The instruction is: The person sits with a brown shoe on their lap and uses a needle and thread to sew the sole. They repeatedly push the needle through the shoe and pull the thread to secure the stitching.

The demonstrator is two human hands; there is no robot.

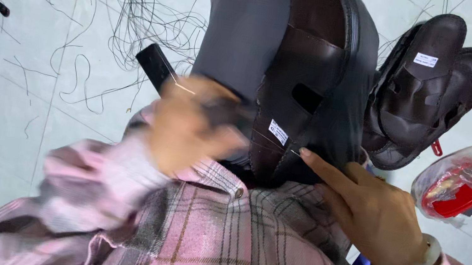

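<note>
Head view, looking down over a pink plaid shirt (pixel 217 244) to a pale tiled floor (pixel 8 81).

Dark brown sandal (pixel 305 80): lies sole-edge up on the person's lap, across a grey trouser leg (pixel 241 25), toe end pointing away from the body. A small white label (pixel 278 132) sits on its strap near the near end. Pale stitching thread (pixel 266 141) runs across the leather close to that label.

Right hand (pixel 372 213): fingers (pixel 323 166) stretched out, not curled; index tip pressed against the sandal's near edge just beside the label. It steadies the sandal rather than gripping it. A pale bangle (pixel 419 262) is on the wrist.

Left hand (pixel 189 128): motion-blurred, at the sandal's left side. Fingers look bunched around a dark tool (pixel 157 68) whose flat black end sticks out toward the floor's left side, with a thin needle or thread crossing it; exact grip cannot be told through the blur.

Surroundings: two more dark sandals (pixel 428 88) stacked on the floor to the right of the lap, touching each other, one with a white label. Just right of them, a red object in a clear plastic bag (pixel 470 184). Loose dark threads (pixel 136 1) tangled on the floor toward the far left.
</note>
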